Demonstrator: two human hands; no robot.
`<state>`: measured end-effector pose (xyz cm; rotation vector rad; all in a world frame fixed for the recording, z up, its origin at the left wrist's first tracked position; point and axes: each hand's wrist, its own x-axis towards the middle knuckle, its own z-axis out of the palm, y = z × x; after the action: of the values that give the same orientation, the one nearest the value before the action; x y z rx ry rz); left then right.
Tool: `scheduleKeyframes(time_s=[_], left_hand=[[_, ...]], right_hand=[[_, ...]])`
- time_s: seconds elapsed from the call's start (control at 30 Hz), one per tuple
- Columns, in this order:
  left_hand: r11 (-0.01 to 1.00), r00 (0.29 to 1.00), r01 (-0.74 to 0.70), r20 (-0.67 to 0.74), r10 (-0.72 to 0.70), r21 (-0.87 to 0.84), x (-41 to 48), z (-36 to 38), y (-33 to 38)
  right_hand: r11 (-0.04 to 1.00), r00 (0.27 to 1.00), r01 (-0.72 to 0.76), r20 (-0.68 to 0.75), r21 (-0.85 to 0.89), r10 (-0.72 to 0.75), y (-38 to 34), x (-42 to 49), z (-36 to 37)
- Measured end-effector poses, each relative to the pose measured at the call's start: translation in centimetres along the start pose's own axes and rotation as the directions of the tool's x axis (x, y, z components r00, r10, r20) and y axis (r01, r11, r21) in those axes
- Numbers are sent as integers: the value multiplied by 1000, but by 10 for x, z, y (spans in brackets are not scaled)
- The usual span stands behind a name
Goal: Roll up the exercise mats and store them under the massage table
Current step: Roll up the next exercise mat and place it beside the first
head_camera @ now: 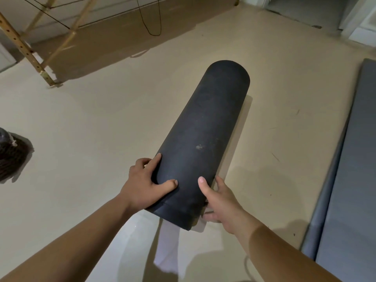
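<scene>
A black exercise mat (203,129), rolled into a thick cylinder, points away from me above the beige floor. My left hand (147,180) grips its near end from the left, thumb on top and fingers along the side. My right hand (219,202) holds the same end from the right, thumb on top, fingers curled under the roll. A grey mat (350,180) lies flat on the floor at the right. The wooden legs of the massage table (26,47) stand at the upper left, with shadowed floor beneath the table.
A dark object (12,153) sits on the floor at the left edge. A black cord (152,27) hangs in a loop near the table. A doorway and white trim (358,23) are at the upper right. Beige floor lies between the roll and the table.
</scene>
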<state>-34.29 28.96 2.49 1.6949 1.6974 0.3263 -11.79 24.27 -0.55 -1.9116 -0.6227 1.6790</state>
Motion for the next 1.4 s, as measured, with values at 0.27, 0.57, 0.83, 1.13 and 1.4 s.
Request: scheduleKeyframes(time_s=[0.27, 0.57, 0.83, 1.13, 1.4], left_hand=[[986, 980, -119, -144, 135, 116, -6, -8, 11], [965, 986, -102, -101, 130, 241, -9, 4, 19], [975, 997, -46, -56, 59, 217, -12, 6, 12], [967, 981, -122, -120, 151, 223, -17, -13, 23], [859, 856, -422, -183, 483, 291, -45, 5, 54]], right_hand=[[999, 999, 30, -18, 40, -30, -16, -11, -6], [997, 997, 71, 22, -18, -70, -17, -19, 0], [963, 988, 109, -84, -245, -133, -25, -16, 7], [977, 990, 83, -92, -196, -103, -24, -11, -5], [931, 987, 123, -51, -343, -149, -25, -27, -33]])
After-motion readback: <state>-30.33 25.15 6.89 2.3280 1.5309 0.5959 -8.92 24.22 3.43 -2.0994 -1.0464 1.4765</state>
